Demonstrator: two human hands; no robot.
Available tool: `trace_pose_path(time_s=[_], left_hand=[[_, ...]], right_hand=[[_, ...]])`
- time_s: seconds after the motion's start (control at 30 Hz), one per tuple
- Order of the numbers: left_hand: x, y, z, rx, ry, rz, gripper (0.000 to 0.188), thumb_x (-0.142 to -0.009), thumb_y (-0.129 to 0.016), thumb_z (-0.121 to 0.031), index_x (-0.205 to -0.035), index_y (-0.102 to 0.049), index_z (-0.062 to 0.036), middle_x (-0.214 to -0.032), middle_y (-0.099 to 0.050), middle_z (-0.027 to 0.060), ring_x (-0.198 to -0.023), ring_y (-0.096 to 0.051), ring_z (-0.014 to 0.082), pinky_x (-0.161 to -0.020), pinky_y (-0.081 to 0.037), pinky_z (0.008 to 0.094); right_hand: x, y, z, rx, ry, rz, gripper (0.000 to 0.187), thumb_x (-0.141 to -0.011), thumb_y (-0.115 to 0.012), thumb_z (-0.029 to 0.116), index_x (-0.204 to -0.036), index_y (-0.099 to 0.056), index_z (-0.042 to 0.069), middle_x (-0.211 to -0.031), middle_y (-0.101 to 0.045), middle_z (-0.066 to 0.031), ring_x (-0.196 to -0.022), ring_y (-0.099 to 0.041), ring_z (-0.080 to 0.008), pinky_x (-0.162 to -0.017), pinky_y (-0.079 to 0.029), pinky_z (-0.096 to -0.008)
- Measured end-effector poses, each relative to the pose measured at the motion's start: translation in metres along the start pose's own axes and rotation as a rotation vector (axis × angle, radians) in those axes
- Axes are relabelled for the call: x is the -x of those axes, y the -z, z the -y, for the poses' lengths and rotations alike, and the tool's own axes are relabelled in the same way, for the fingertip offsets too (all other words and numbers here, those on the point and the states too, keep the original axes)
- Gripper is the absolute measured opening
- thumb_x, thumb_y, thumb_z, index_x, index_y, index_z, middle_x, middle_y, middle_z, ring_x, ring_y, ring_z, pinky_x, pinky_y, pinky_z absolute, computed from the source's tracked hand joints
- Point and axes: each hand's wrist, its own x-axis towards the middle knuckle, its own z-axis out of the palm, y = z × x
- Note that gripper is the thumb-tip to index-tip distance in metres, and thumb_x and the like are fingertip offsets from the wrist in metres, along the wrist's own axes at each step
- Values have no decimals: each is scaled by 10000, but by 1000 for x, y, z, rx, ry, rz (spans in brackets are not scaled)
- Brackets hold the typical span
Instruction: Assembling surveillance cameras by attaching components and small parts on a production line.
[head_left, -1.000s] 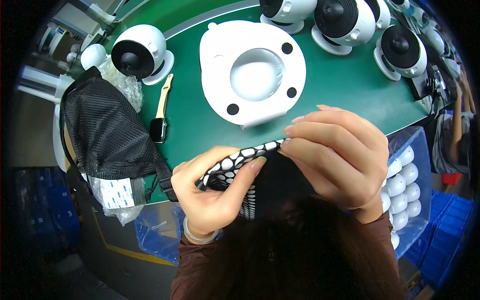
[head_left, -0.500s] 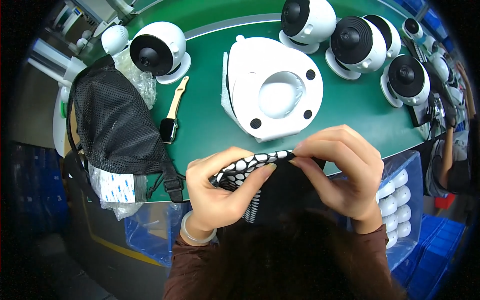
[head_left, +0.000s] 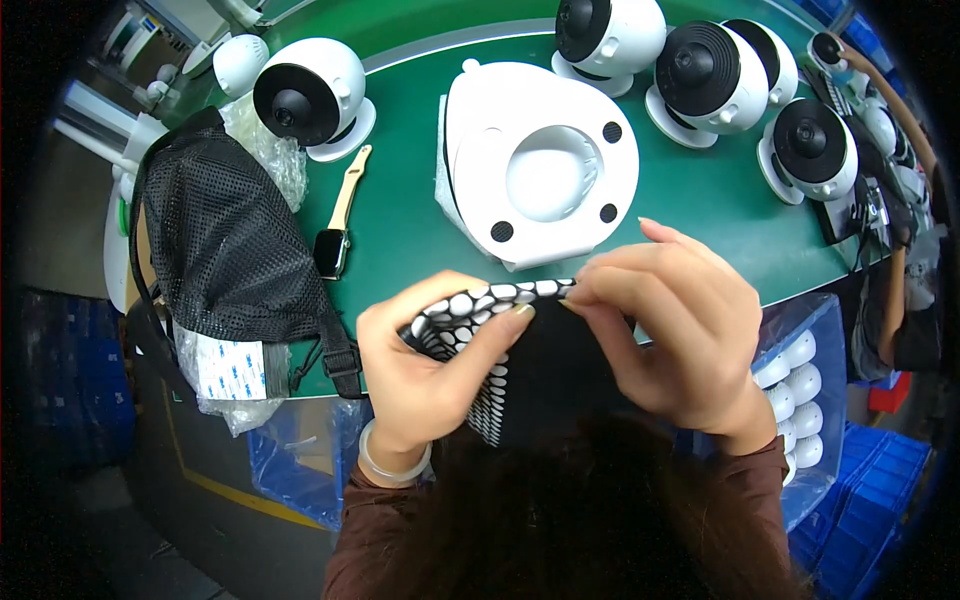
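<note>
My left hand (head_left: 425,370) is closed on a black sheet (head_left: 487,318) patterned with rows of white dots, thumb on the near side. The sheet curves, its top edge level and its dotted part hanging down. My right hand (head_left: 675,325) pinches the right end of that edge between thumb and fingertips; anything small there is hidden. Just beyond my hands lies a white rounded housing (head_left: 475,175), its large round recess facing up. Three black textured round pads (head_left: 502,231) sit around the recess, and a faint round outline shows at its upper left.
Left on the green table (head_left: 400,230) are a black mesh bag (head_left: 225,240), bubble wrap and a smartwatch (head_left: 331,250). White ball-shaped devices with black fronts (head_left: 690,65) stand at the back. A lined bin (head_left: 805,385) of white domes is below right. Another person's arm (head_left: 885,85) reaches in far right.
The view has shifted slightly. Both hands keep their grip on the dotted sheet, and its top edge lies more level. My right hand's little finger has lifted. Another person's arm now reaches in at far right.
</note>
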Motion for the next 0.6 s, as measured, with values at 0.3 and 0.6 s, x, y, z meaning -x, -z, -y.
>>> trace_pose_path(time_s=[0.3, 0.6], left_hand=[[-6, 11, -1, -15, -72, -106, 102, -643, -646, 68, -725, -587, 69, -671, -568, 56, -583, -492, 66, -539, -368, 170], [-4, 8, -6, -53, -150, -105, 100, -633, -641, 93, -714, -590, 67, -652, -565, 54, -558, -494, 52, -492, -351, 151]], right_hand=[[-32, 19, -3, -206, 75, -8, 168, -611, -664, -28, -749, -597, 40, -922, -604, -122, -807, -581, -237, -671, -457, -299], [-20, -5, -8, -160, 123, -24, 200, -585, -665, -39, -760, -601, 32, -764, -603, -84, -680, -576, -229, -589, -450, -285]])
